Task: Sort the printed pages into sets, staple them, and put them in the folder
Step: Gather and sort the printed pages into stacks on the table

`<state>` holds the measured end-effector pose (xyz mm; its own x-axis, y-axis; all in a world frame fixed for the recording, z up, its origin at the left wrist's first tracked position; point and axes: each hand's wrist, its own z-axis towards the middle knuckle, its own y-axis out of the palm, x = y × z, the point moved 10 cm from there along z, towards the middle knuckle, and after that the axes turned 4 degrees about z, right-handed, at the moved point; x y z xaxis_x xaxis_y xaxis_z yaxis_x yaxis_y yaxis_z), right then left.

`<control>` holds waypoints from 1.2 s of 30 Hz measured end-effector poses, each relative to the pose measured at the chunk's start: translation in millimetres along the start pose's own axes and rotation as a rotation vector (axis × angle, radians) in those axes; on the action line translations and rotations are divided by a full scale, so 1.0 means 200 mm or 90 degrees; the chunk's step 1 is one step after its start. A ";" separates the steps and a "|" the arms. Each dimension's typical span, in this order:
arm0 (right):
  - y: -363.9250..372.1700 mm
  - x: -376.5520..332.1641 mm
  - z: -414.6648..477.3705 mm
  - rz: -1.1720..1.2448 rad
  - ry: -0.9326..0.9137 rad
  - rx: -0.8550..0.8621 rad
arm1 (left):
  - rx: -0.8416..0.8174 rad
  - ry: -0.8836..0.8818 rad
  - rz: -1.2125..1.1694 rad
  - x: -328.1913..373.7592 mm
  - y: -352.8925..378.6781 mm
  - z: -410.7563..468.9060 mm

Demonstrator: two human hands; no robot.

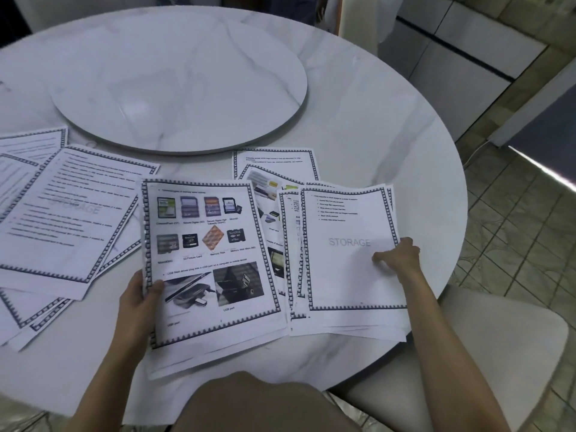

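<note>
Picture page (205, 244) gripped by left hand (141, 296), STORAGE page (349, 260) pinched by right hand (397, 255)

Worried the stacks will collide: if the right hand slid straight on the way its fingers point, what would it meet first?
The right hand points toward the person's left, across the STORAGE page it pinches; past that, probably the picture page held by the left hand.
</note>
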<state>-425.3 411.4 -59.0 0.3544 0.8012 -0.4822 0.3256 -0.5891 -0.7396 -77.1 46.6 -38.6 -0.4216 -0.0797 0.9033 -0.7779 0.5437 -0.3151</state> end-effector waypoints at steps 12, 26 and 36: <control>0.09 -0.06 -0.12 0.142 -0.113 -0.054 | -0.066 -0.004 -0.008 0.02 0.06 0.02; 0.27 -0.06 -0.27 0.292 -0.115 -0.117 | -0.152 0.031 0.050 0.02 0.08 0.08; 0.26 -0.09 -0.37 0.375 -0.177 -0.114 | -0.110 0.066 0.096 0.07 -0.08 0.16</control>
<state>-349.4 357.8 -54.2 0.2859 0.3234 -0.9020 0.2957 -0.9252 -0.2380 -86.9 9.7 -29.9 -0.4693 0.0943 0.8780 -0.6152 0.6784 -0.4016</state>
